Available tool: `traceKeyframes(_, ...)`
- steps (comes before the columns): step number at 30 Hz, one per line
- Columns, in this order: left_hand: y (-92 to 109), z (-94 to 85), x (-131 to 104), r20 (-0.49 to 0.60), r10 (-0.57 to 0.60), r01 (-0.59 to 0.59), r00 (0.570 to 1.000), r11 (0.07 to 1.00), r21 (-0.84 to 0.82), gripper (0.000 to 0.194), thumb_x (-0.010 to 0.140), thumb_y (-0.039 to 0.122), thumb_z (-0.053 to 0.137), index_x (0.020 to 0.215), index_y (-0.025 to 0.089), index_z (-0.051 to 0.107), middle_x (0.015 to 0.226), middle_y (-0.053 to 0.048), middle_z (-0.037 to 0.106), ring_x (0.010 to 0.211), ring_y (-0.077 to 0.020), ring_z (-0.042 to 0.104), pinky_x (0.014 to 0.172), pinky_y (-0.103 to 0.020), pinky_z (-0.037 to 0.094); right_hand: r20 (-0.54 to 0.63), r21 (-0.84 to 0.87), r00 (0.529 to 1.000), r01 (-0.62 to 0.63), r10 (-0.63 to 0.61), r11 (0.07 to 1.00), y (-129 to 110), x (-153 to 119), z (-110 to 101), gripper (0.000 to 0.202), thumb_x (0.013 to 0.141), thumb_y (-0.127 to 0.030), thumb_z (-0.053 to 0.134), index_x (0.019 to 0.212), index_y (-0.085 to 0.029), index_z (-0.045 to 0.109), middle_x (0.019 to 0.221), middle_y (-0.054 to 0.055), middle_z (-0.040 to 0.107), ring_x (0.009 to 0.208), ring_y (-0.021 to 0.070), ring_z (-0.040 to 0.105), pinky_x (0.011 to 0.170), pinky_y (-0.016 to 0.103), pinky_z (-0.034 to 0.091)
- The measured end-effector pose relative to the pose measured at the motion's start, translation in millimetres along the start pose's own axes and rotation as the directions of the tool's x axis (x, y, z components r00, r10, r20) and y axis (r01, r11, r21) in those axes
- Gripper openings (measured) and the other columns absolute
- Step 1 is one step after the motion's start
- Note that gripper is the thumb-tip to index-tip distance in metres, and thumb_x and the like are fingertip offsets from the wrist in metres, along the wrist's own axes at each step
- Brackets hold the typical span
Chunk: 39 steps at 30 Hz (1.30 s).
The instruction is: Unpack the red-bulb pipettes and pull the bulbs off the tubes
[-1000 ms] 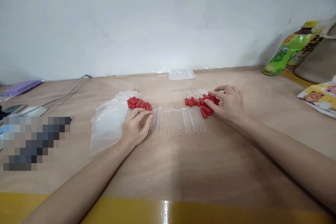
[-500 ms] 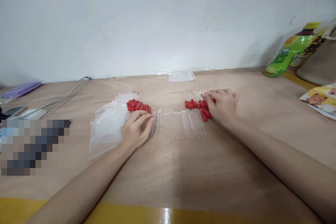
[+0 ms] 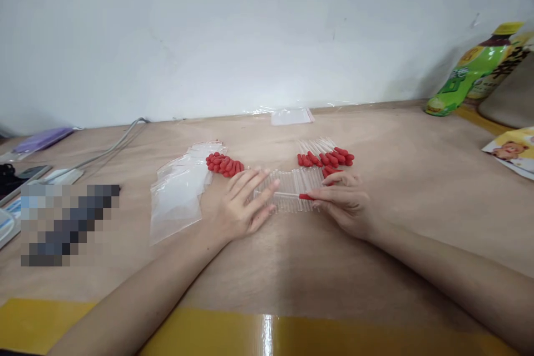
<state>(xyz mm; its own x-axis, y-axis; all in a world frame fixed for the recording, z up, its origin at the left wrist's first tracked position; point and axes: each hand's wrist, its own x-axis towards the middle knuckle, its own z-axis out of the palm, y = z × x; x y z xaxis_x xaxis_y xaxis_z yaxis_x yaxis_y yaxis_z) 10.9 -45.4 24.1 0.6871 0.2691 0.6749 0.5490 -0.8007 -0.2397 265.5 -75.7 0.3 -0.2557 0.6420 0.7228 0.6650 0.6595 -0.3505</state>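
Between the fingertips of my right hand [image 3: 348,207] is a dropper [image 3: 306,197] with a red rubber bulb and a thin clear tube pointing left. My left hand [image 3: 242,206] lies with fingers stretched over the left part of a row of clear tubes [image 3: 306,181], near the dropper's thin end. Just behind it sits a heap of red rubber bulbs [image 3: 224,164]. Droppers with red bulbs [image 3: 331,158] lie behind my right hand, their thin tubes pointing toward the wall.
Clear zip bags [image 3: 177,200] are fanned out left of my left hand. Another bag [image 3: 292,117] lies by the wall. A grey cable [image 3: 112,147] and a purple packet [image 3: 44,140] are at left; a green bottle [image 3: 469,75] leans at right.
My right hand has come toward me from the right-hand group, bringing a dropper over the row of tubes. My left hand has moved right and spread its fingers over the row.
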Motion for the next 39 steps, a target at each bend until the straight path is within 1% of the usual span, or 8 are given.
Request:
traceKeyframes(3, 8, 3.2, 2, 0.018, 0.105, -0.105, 0.994, 0.994, 0.012, 0.033, 0.079, 0.029, 0.060, 0.110, 0.021, 0.056, 0.113, -0.006, 0.061, 0.111, -0.0231, 0.052, 0.094, -0.041, 0.040, 0.022, 0.028, 0.998, 0.054, -0.055, 0.998, -2, -4, 5, 0.015, 0.081, -0.027, 0.057, 0.090, -0.032, 0.067, 0.075, -0.001, 0.066, 0.086, 0.0171, 0.056, 0.080, 0.037, 0.033)
traceKeyframes(6, 12, 9.5, 2, -0.011, 0.089, -0.090, 0.996, 0.996, -0.020, 0.020, 0.080, 0.021, 0.059, 0.099, 0.021, 0.060, 0.102, -0.001, 0.066, 0.098, -0.0177, 0.060, 0.090, -0.036, 0.043, 0.056, 0.025, 0.995, 0.085, -0.087, 0.996, -4, -2, 7, 0.013, 0.081, -0.028, 0.057, 0.090, -0.030, 0.066, 0.075, -0.002, 0.068, 0.086, 0.0177, 0.056, 0.081, 0.038, 0.033)
traceKeyframes(10, 14, 15.9, 3, 0.018, 0.072, -0.070, 0.997, 0.994, -0.089, 0.012, 0.081, 0.018, 0.057, 0.093, 0.017, 0.060, 0.097, -0.003, 0.068, 0.094, -0.0170, 0.062, 0.088, -0.035, 0.047, 0.105, -0.074, 0.988, 0.119, -0.111, 0.990, -9, 3, 7, 0.017, 0.080, -0.031, 0.057, 0.095, -0.026, 0.065, 0.088, 0.001, 0.069, 0.089, 0.0197, 0.056, 0.083, 0.039, 0.033)
traceKeyframes(14, 15, 18.1, 5, 0.025, 0.098, -0.095, 0.995, 0.989, -0.111, 0.013, 0.081, 0.018, 0.056, 0.094, 0.015, 0.060, 0.099, -0.006, 0.067, 0.098, -0.0181, 0.061, 0.090, -0.035, 0.048, 0.125, -0.182, 0.974, 0.210, -0.189, 0.961, -15, 6, 12, 0.027, 0.080, -0.039, 0.057, 0.101, -0.023, 0.062, 0.093, 0.003, 0.068, 0.090, 0.0199, 0.056, 0.089, 0.041, 0.032)
traceKeyframes(19, 17, 17.4, 7, 0.051, 0.142, -0.131, 0.989, 0.976, -0.173, 0.011, 0.082, 0.018, 0.054, 0.090, 0.015, 0.061, 0.098, -0.006, 0.067, 0.097, -0.0171, 0.061, 0.093, -0.035, 0.048, 0.072, -0.218, 0.950, 0.311, -0.302, 0.925, -17, 6, 19, 0.011, 0.081, -0.028, 0.057, 0.088, -0.024, 0.065, 0.082, -0.001, 0.069, 0.085, 0.0165, 0.057, 0.088, 0.037, 0.036)
traceKeyframes(23, 18, 17.5, 4, 0.034, 0.150, -0.138, 0.988, 0.963, -0.229, 0.009, 0.081, 0.015, 0.054, 0.087, 0.014, 0.061, 0.094, -0.007, 0.068, 0.095, -0.0164, 0.062, 0.091, -0.032, 0.049, 0.062, -0.189, 0.922, 0.388, -0.383, 0.902, -17, 7, 18, 0.008, 0.080, -0.025, 0.059, 0.085, -0.021, 0.065, 0.076, -0.001, 0.068, 0.085, 0.0164, 0.057, 0.087, 0.036, 0.040)
traceKeyframes(30, 15, 21.5, -4, 0.051, 0.129, -0.104, 0.990, 0.934, -0.341, 0.013, 0.082, 0.013, 0.050, 0.092, 0.015, 0.059, 0.094, -0.006, 0.067, 0.099, -0.0162, 0.060, 0.095, -0.037, 0.047, 0.087, -0.066, 0.905, 0.423, -0.417, 0.904, -14, 2, 17, 0.013, 0.081, -0.017, 0.055, 0.092, -0.017, 0.062, 0.087, 0.003, 0.067, 0.087, 0.0171, 0.056, 0.073, 0.031, 0.050)
traceKeyframes(39, 14, 17.8, -3, 0.069, 0.126, -0.091, 0.990, 0.924, -0.372, 0.015, 0.083, 0.014, 0.048, 0.092, 0.015, 0.060, 0.090, -0.005, 0.068, 0.098, -0.0164, 0.061, 0.098, -0.039, 0.045, 0.085, -0.108, 0.874, 0.486, -0.479, 0.867, -11, -1, 11, 0.015, 0.082, -0.015, 0.054, 0.094, -0.017, 0.062, 0.088, 0.004, 0.068, 0.088, 0.0171, 0.059, 0.074, 0.033, 0.053)
